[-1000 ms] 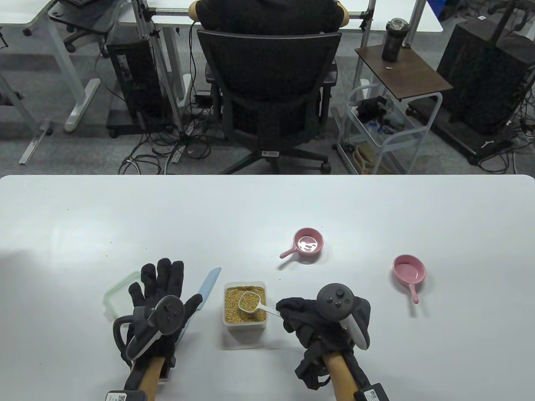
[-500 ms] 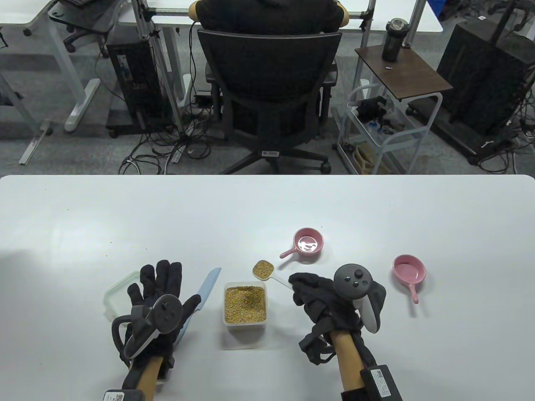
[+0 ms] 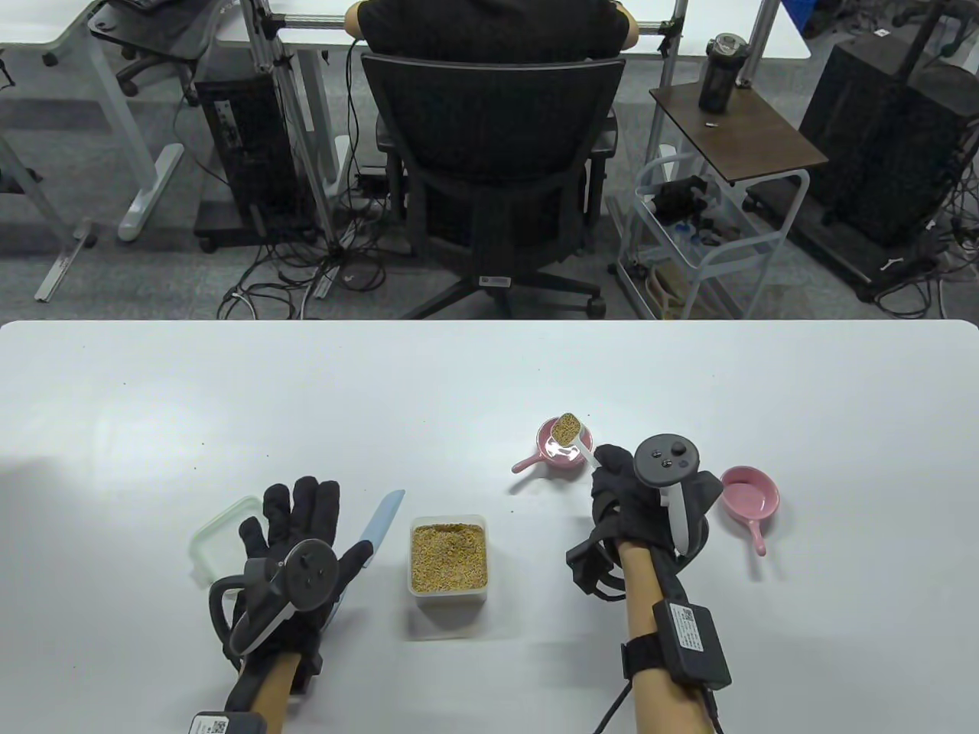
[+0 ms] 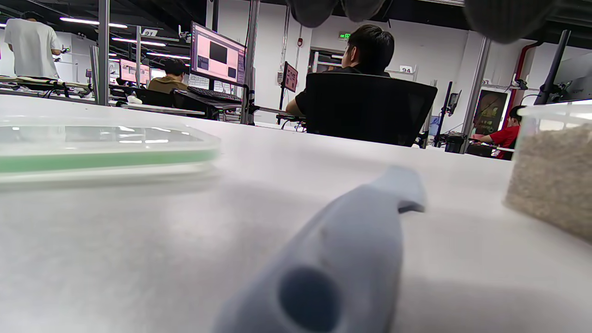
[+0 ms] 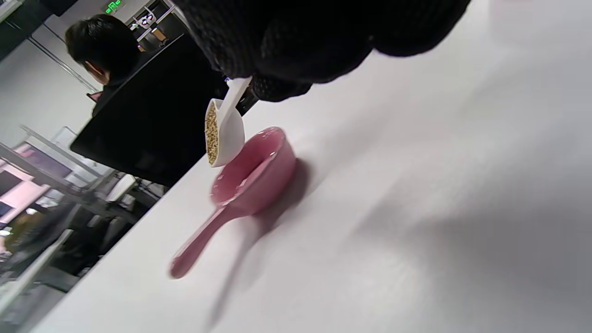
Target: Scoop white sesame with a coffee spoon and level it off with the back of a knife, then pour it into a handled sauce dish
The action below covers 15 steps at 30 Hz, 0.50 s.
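Right hand [image 3: 635,497] pinches the light, stiff coffee spoon [image 3: 570,436] by its handle end, sesame-loaded bowl tipping over the pink sauce dish [image 5: 254,169]; loose grains look ready to spill; left hand [image 3: 294,535] rests spread flat on the knife [image 3: 380,527] on the surface.

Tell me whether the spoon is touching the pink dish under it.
Apart. The right wrist view shows the spoon, pinched by the right hand, hanging tilted just above the rim of the pink dish with background visible between them.
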Motion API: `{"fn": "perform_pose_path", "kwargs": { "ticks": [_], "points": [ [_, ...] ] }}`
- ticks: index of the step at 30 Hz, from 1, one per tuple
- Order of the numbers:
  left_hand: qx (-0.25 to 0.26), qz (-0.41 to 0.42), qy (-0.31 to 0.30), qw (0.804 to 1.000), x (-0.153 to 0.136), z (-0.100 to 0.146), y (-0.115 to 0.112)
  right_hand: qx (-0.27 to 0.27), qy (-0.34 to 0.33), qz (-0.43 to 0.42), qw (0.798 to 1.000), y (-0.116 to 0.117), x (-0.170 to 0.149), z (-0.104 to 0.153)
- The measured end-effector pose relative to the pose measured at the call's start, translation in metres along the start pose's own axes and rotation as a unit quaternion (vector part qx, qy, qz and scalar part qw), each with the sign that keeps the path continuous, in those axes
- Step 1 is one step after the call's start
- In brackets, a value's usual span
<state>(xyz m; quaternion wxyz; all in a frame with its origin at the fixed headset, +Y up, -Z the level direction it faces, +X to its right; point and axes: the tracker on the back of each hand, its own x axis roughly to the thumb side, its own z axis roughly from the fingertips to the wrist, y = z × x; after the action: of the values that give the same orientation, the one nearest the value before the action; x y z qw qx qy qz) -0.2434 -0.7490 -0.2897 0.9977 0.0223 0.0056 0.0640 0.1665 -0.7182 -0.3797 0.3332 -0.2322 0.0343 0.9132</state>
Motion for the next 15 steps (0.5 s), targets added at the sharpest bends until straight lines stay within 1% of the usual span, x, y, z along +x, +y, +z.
{"fn": "perform_pose_path", "kwargs": {
  "ticks": [5, 10, 13, 15],
  "points": [
    [-0.005, -0.002, -0.002, 1.000, 0.001, 0.000, 0.000, -0.037, -0.003, 0.071, 0.997, 0.007, 0.008, 0.000],
    [-0.005, -0.002, -0.003, 1.000, 0.002, 0.000, -0.001, -0.087, -0.028, 0.159, 0.983, 0.014, 0.020, 0.008],
    [-0.005, -0.005, -0.004, 1.000, 0.002, 0.000, -0.001, -0.105, -0.042, 0.193, 0.975, 0.017, 0.023, 0.013],
    [-0.004, -0.004, -0.005, 1.000, 0.003, 0.000, -0.001, -0.113, -0.052, 0.197, 0.972, 0.017, 0.025, 0.016]
  ]
}}
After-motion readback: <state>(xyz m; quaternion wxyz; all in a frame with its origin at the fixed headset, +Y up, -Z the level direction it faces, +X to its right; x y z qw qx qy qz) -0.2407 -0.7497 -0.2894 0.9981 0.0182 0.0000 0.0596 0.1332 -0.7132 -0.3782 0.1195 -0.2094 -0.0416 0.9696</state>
